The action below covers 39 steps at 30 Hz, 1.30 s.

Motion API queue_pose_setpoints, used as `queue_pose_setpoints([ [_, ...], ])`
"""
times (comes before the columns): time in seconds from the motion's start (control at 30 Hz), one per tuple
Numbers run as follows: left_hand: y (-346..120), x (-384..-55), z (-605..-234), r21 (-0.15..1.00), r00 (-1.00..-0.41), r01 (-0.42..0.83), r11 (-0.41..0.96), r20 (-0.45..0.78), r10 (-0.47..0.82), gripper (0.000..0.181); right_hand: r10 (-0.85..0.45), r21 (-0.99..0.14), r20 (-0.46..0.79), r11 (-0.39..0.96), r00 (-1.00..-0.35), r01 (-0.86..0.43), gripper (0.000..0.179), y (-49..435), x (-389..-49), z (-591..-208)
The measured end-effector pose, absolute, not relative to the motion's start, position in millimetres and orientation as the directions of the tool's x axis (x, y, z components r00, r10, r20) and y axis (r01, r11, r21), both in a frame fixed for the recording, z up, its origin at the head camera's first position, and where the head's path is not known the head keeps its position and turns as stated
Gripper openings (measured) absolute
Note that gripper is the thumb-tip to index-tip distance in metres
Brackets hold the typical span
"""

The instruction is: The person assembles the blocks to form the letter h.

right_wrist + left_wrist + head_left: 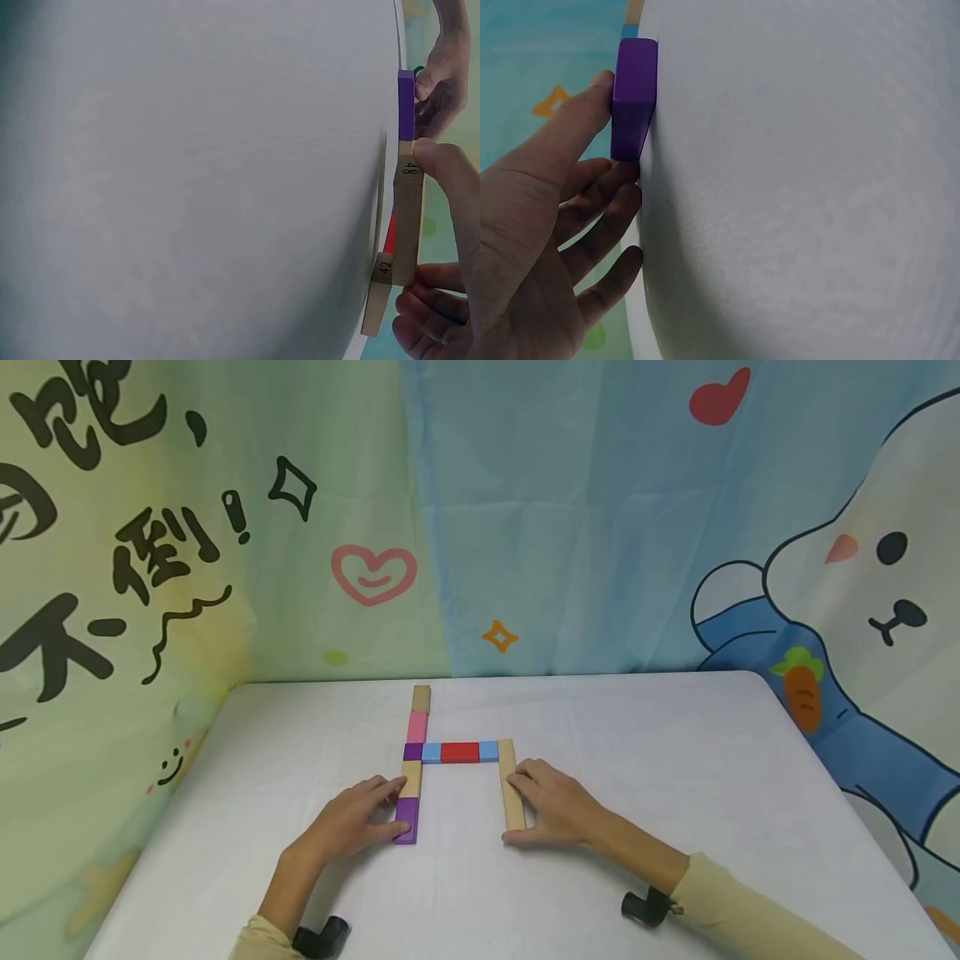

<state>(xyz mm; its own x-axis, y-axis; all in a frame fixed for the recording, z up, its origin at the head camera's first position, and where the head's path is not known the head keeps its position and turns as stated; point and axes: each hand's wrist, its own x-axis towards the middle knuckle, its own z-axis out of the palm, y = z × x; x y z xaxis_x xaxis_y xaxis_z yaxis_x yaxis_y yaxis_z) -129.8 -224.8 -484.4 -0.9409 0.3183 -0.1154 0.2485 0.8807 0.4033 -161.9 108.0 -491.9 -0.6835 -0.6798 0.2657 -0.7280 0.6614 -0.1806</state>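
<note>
Colored and plain wooden blocks lie in an H-like shape on the white table. My left hand (341, 827) is at the near end of the left column, its thumb touching the purple block (406, 817) and its forefinger beside a plain wooden block (411, 774). Seen from the left wrist, its other fingers are spread and loosely bent beside the purple block. My right hand (558, 803) pinches the wooden block marked 48 (407, 229) lengthwise, thumb at one end and fingers at the other. Another wooden block, marked 42 (376, 300), lies just beyond it in the right column.
Two light blue blocks (488, 751) and a red block (460, 752) form the crossbar. Farther up the left column lie a dark purple block (413, 752), a pink block (417, 727) and a wooden block (422, 698). A printed curtain (570, 568) hangs behind the table (660, 743).
</note>
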Motion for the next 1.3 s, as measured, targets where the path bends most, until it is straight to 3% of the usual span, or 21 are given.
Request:
queue_pose_setpoints([
  [1.03,-221.8,-131.7,-482.2,0.407,-0.931,0.263,0.875,-0.130,0.340,0.073,-0.642,-0.270,0.116,0.714,-0.758,-0.646,0.079,110.3,-159.1,-489.9],
  [1.3,-221.6,-130.6,-482.7,0.405,-0.931,0.269,0.874,-0.124,0.344,0.073,-0.578,-0.361,0.054,0.749,-0.815,-0.555,0.066,111.5,-159.5,-485.5],
])
